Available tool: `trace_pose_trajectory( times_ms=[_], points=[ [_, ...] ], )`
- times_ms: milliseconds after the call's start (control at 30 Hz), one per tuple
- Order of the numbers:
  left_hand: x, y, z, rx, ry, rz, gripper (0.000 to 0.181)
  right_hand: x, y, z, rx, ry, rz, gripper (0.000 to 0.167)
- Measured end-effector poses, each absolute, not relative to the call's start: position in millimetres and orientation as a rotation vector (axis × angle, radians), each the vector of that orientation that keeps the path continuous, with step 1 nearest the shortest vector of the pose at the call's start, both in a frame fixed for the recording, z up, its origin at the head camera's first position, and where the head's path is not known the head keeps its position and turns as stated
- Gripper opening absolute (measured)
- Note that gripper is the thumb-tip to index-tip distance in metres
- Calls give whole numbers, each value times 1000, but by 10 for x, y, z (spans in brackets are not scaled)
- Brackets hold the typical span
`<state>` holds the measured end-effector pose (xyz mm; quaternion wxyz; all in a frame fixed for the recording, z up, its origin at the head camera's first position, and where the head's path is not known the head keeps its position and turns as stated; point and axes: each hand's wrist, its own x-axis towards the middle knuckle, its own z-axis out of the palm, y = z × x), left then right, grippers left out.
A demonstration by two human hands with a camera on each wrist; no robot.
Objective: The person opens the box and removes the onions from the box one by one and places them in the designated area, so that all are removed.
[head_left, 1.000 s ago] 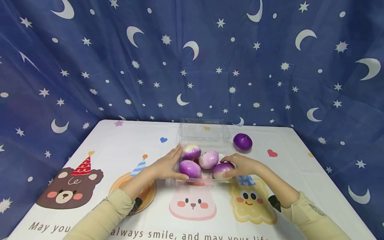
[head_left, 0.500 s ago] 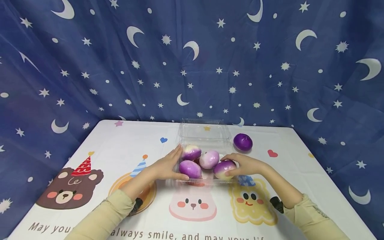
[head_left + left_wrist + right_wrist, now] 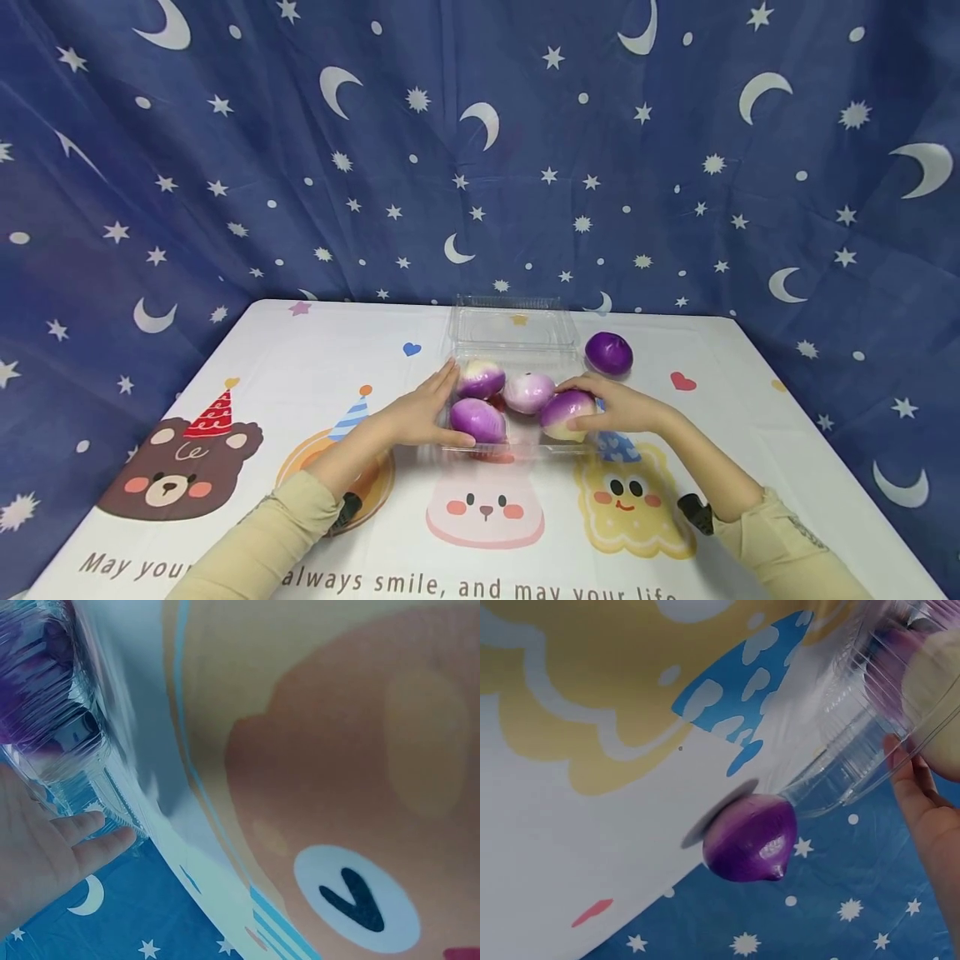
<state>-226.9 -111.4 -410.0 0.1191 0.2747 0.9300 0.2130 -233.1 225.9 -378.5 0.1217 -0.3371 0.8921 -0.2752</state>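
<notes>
Onion (image 3: 562,411) sitting pinched in my right hand (image 3: 624,408), thumb opposing fingers; left hand (image 3: 418,417) resting spread against clear box (image 3: 487,331), probably steadying it; darker onion (image 3: 609,354) lying beyond right hand.

On the white cloth (image 3: 337,342) of the table, near its front edge, dark print (image 3: 405,587) reads "May your", then, past the left sleeve (image 3: 258,537) that hides part of the line, "always smile, and may your life", the last word cut by the head view's lower edge. A mark (image 3: 807,533) on the right sleeve (image 3: 772,542) is too small to read.
</notes>
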Motion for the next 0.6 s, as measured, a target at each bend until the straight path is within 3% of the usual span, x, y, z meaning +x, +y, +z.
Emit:
trace_pose_trajectory(
  times_ms=[600],
  points=[
    [-2268, -1112, -4111, 816, 2728, 611, 116, -2345, 2321, -3828, -992, 2631, -1167, 41]
  ],
)
